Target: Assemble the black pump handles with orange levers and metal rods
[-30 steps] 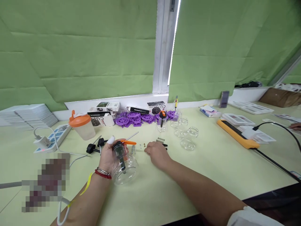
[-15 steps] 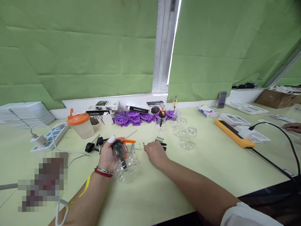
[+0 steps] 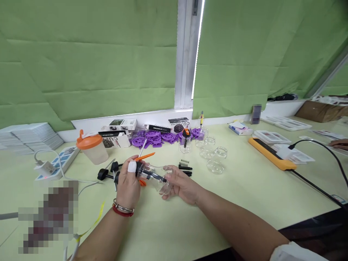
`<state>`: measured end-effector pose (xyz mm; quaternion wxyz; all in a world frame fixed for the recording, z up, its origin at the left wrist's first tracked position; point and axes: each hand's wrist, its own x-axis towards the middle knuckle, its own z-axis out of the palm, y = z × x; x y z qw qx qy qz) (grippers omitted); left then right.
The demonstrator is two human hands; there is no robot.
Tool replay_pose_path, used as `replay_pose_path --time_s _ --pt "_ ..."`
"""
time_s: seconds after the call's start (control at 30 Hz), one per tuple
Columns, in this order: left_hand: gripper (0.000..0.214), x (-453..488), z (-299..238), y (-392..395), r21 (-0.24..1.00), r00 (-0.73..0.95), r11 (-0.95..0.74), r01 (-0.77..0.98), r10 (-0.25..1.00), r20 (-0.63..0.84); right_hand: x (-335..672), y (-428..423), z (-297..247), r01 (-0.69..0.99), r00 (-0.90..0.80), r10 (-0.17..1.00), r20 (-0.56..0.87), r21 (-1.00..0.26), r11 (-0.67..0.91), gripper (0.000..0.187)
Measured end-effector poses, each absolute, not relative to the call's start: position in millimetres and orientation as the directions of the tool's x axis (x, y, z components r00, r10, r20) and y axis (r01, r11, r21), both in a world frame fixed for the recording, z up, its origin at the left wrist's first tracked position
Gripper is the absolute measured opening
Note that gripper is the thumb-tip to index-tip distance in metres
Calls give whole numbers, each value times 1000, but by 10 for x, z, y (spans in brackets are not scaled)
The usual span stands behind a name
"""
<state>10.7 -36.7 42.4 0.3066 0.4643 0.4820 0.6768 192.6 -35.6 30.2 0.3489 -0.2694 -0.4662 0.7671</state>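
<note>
Both of my hands hold a clear glass jar [image 3: 160, 176] with a black pump stem inside, lifted above the table and lying on its side. My left hand [image 3: 129, 183] grips its black neck end, a white-taped finger on top. My right hand [image 3: 181, 185] cups the jar's rounded bottom from below. An orange lever and a thin metal rod [image 3: 144, 155] stick up behind my left hand. On the table beyond lie a small spring [image 3: 185, 161] and black parts [image 3: 186, 168].
Empty glass jars [image 3: 214, 159] stand at centre right. Purple plastic wheels [image 3: 157, 137] and small boxes line the window sill side. An orange-lidded cup [image 3: 92, 146] and a power strip [image 3: 57, 161] sit left. A yellow bar [image 3: 272, 154] with a black cable lies right.
My right hand left the small parts on the table and came under the jar. The jar has been raised and turned onto its side between both hands.
</note>
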Motion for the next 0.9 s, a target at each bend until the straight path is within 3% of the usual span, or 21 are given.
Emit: replay_pose_path --time_s 0.13,0.23,0.33,0.4,0.43,0.5,0.57,0.63,0.67,0.8,0.83,0.9 --pt "35 24 410 -365 935 -256 -288 208 906 336 2017 -292 333 -165 -521 853 -17 -979 -120 56" --pt "36 -16 420 -353 917 -225 -226 330 924 309 2092 -292 348 69 -497 858 130 -980 189 64" --pt "35 3 447 -345 966 -298 -96 241 940 168 2139 -313 385 258 -549 724 418 -739 623 62" --pt "36 33 464 -352 989 -338 -9 148 939 59 2150 -313 407 277 -595 599 535 -563 778 62" --pt "36 47 469 -359 992 -351 5 125 935 40 2150 -307 412 273 -588 596 547 -559 783 66" --pt "35 64 468 -374 989 -372 -28 144 925 80 2142 -293 408 241 -521 719 460 -729 641 77" --pt "35 62 456 -381 974 -380 -86 212 910 163 2130 -284 397 174 -492 842 222 -922 345 75" --pt "36 42 442 -372 958 -385 -115 263 898 214 2124 -290 399 138 -518 853 57 -979 150 71" --pt "36 29 437 -364 956 -389 -114 271 895 217 2126 -298 409 137 -529 845 73 -976 170 72" --pt "40 1 442 -354 963 -414 -105 246 888 202 2161 -327 463 121 -527 729 438 -810 574 84" --pt "40 4 442 -365 955 -409 -129 266 882 233 2169 -322 464 98 -519 727 449 -814 572 83" --pt "39 12 435 -397 917 -361 -207 342 872 331 2174 -295 442 42 -525 797 301 -925 377 78"
